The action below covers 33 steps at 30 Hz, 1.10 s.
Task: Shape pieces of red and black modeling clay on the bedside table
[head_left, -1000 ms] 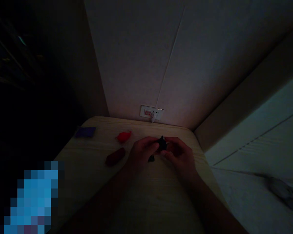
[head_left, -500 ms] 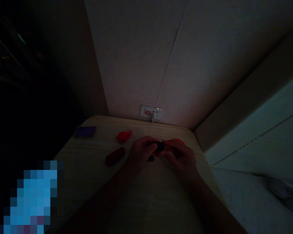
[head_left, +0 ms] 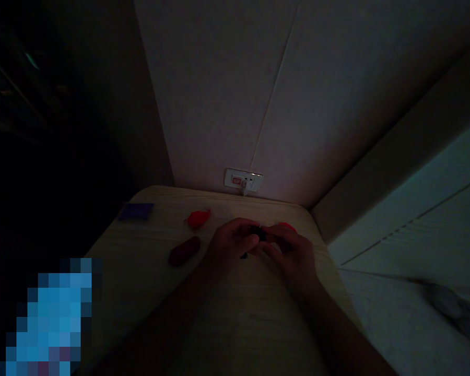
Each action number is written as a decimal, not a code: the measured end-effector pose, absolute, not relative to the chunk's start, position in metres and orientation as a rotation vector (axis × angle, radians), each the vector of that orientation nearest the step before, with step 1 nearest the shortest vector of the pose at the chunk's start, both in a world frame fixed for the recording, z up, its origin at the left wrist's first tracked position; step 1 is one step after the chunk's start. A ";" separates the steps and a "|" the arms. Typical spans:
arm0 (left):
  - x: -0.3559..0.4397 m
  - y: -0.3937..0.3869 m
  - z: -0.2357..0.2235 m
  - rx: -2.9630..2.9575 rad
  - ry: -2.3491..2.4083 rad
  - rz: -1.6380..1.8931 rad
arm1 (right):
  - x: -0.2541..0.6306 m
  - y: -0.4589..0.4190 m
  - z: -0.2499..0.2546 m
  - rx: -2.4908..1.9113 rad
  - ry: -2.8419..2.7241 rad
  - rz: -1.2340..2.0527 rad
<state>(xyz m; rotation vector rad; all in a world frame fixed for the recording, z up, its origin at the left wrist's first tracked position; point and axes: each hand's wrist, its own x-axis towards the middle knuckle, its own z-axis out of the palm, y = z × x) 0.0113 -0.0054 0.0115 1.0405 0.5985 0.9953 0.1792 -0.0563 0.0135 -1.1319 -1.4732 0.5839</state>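
Both bare hands met over the pale wood-grained tabletop [head_left: 266, 318], the left hand [head_left: 227, 244] and right hand [head_left: 294, 253] gripping a small black object [head_left: 258, 233] between their fingertips. A small dark piece [head_left: 244, 256] lay just below. To the left were a bright red pointed packet [head_left: 198, 219], a dark red oblong case-like item [head_left: 184, 251] and a flat purple-blue packet [head_left: 136, 211].

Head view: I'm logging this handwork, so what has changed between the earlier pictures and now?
The right hand has brought its upper fingers lower at the black thing, whose raised tip no longer shows. A red edge has appeared beyond that hand; whether it is held, I can't tell. The left hand kept its hold. The red pouch, dark red object and purple packet stayed put.
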 end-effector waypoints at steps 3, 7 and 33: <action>0.012 -0.006 0.014 1.038 0.576 0.992 | 0.177 -0.055 0.014 -1.091 -1.396 0.690; 0.008 0.004 0.016 0.847 0.617 1.168 | 0.174 -0.054 0.012 -1.079 -1.312 0.763; 0.006 -0.002 0.012 1.260 0.715 1.097 | 0.173 -0.054 0.004 -1.178 -1.403 0.654</action>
